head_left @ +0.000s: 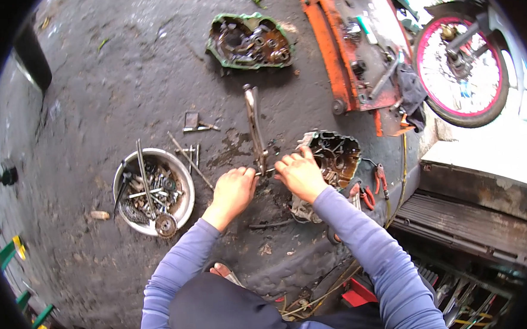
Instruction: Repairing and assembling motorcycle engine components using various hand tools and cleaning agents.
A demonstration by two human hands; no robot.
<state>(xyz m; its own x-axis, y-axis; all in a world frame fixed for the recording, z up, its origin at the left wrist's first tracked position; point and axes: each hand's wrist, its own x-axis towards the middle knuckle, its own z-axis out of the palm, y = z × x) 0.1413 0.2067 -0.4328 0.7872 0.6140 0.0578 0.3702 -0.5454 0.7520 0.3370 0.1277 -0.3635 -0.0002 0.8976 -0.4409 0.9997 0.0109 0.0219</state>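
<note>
My left hand is closed around one end of a thin metal rod. At its other end the fingers of my right hand are pinched. Just beyond the rod, touching or close to it, is a long, narrow metal piece with a knobbed far end; how the two join is too small to tell. Beside and partly under my right hand sits an open engine case half, oily inside. To the left of my left hand stands a metal bowl full of bolts, a chain and a gear.
Another engine case half lies farther off. Loose tools lie near the bowl. Red-handled pliers are at the right. An orange metal frame and a pink-rimmed motorcycle wheel stand at the far right.
</note>
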